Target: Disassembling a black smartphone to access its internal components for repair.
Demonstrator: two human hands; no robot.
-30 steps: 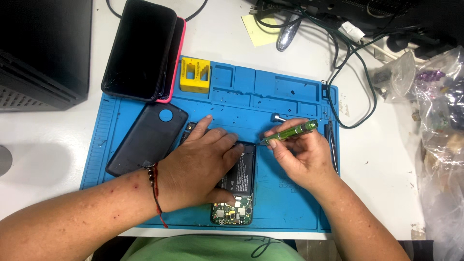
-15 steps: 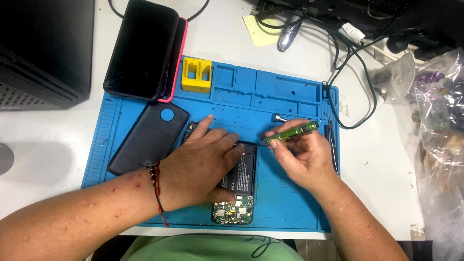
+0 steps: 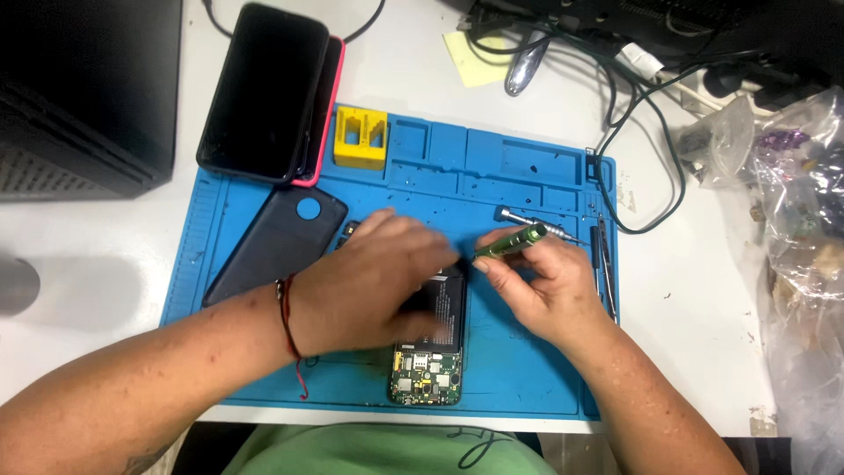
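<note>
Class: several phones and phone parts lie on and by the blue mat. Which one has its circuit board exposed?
The opened phone under the left hand, at the mat's near edge: green board showing. The back cover and cased phone show none.

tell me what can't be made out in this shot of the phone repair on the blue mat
- Head view: the upper part of the opened phone is hidden under the left hand.
- Head view: the tip of the green screwdriver in the right hand is blurred; whether it touches the phone is unclear.
- Head view: the parts on the circuit board are too small to identify.
- Head view: the clear bags are cut off by the right edge.
</note>
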